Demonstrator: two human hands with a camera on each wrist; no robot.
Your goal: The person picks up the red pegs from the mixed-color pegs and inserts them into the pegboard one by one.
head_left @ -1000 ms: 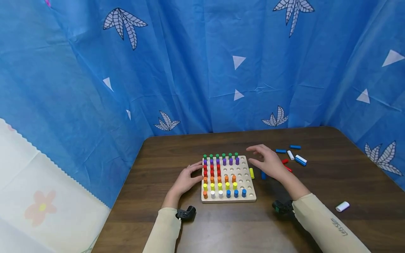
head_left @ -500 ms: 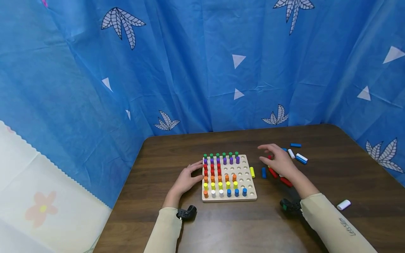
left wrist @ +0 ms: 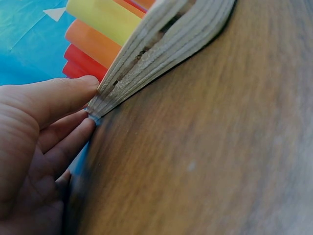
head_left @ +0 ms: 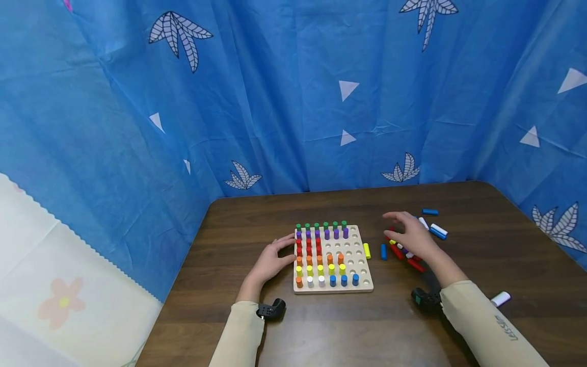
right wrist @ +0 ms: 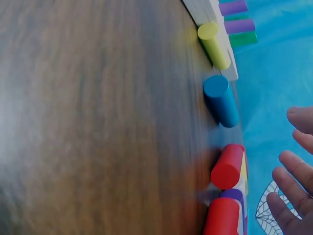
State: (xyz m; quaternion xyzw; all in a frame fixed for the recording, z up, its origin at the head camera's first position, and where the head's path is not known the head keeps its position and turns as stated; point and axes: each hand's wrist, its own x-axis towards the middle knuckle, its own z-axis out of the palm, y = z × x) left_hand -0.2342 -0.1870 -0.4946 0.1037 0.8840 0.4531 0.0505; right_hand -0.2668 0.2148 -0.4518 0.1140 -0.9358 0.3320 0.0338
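Note:
My left hand (head_left: 268, 261) rests at the left edge of a pale wooden pegboard (head_left: 335, 290). In the left wrist view its thumb and fingertips touch the board's side (left wrist: 161, 58). Rows of green, purple, red, orange, yellow, white and blue pegs stand in the board; holes at the right are bare. My right hand (head_left: 412, 239), fingers spread and holding nothing, hovers above a pile of loose pegs. The pile includes red pegs (head_left: 397, 252), with purple, white and yellow ones partly hidden. In the right wrist view those fingers (right wrist: 291, 186) stand apart from the red peg (right wrist: 227, 169).
A yellow peg (head_left: 367, 251) lies beside the board's right edge, with a blue peg (head_left: 383, 252) near it. Farther back are blue and white pegs (head_left: 438, 229). A white peg (head_left: 501, 298) lies by the right sleeve. Blue curtain (head_left: 284, 102) hangs behind the brown table (head_left: 257, 219).
My right hand has moved right, from beside the board to over the loose pegs, uncovering the blue peg. My left hand has stayed at the board's edge.

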